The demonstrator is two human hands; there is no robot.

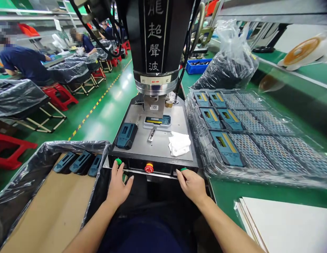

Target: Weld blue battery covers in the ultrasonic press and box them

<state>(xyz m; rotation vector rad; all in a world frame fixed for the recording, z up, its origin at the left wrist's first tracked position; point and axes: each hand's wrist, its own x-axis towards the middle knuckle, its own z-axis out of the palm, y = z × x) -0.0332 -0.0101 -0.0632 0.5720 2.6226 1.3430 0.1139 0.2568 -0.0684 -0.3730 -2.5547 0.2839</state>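
My left hand (117,186) rests flat with fingers stretched, its fingertips on the left green button (118,161) of the press machine. My right hand (192,184) has its fingers curled loosely against the right green button (183,169); it holds nothing. A red stop button (149,168) sits between them. On the machine's grey plate (158,140), a blue part (158,121) lies in the fixture under the black press head (155,45). Another blue part (126,135) lies at the plate's left, and a white cloth (179,143) at its right.
Clear plastic trays (258,140) with several blue parts stand on the green bench at the right. A plastic-lined cardboard box (47,196) at the left holds three blue parts (77,162). White sheets (284,225) lie at bottom right. Other people work at benches far left.
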